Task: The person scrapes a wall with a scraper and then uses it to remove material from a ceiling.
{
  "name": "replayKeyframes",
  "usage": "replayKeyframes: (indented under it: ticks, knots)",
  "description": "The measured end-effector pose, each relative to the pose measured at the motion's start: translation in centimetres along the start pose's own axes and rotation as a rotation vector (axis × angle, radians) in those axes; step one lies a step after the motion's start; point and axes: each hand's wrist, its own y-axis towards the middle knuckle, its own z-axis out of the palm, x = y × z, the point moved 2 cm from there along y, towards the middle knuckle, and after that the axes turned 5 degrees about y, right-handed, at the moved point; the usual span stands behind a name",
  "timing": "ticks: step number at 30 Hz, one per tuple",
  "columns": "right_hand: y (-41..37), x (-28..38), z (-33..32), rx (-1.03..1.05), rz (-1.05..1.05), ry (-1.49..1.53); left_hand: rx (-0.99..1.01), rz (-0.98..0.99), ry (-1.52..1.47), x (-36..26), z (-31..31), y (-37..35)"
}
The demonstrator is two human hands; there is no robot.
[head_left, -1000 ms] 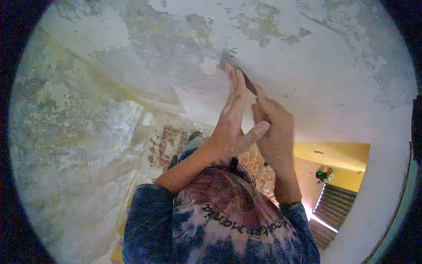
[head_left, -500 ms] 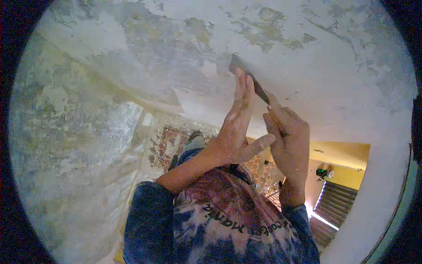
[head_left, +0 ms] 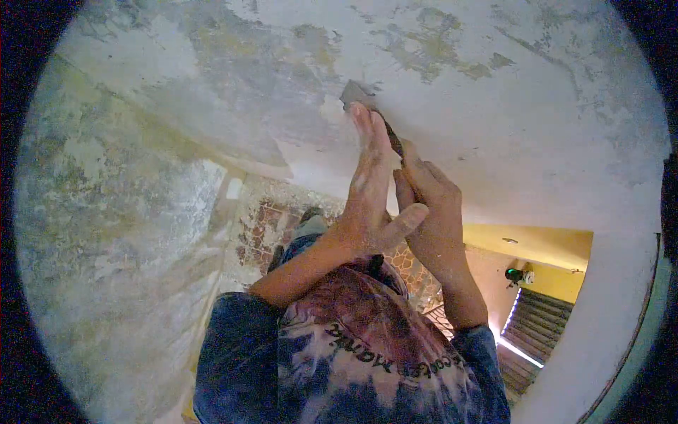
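A scraper [head_left: 359,94] with a flat metal blade lies against the patchy wall [head_left: 438,99] in front of me. My right hand [head_left: 432,201] is closed round its handle, which the fingers mostly hide. My left hand [head_left: 371,180] presses its fingertips on the back of the blade, with the fingers stretched out and the thumb spread toward my right wrist. Grey and yellowish patches show through the white coat of the wall above and left of the blade.
A second mottled wall [head_left: 106,233] runs down the left side. Below are a patterned tile floor [head_left: 265,230] and my foot [head_left: 311,215]. At the lower right are a yellow wall [head_left: 544,244], a slatted shutter [head_left: 540,321] and a small device with a green light [head_left: 514,273].
Both my hands and the scraper have moved left across the wall, the blade staying at the surface. My hold on the scraper looks the same.
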Motion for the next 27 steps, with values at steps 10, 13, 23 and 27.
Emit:
replayKeyframes:
  ticks: [10,13,23,27]
  knots:
    - [-0.4,0.7,-0.8,0.120,0.033,-0.053,0.073,-0.047,-0.023,0.3,-0.3,-0.9]
    - [-0.6,0.1,0.3,0.082,0.024,-0.058,0.059,-0.081,-0.075,0.9,0.0,-1.7]
    - [-0.6,0.5,0.2,0.248,0.125,-0.099,0.108,-0.130,-0.027,1.5,-0.3,-1.9]
    - [-0.5,0.7,0.8,0.142,0.130,-0.073,0.096,-0.086,-0.027,2.3,-0.1,-2.1]
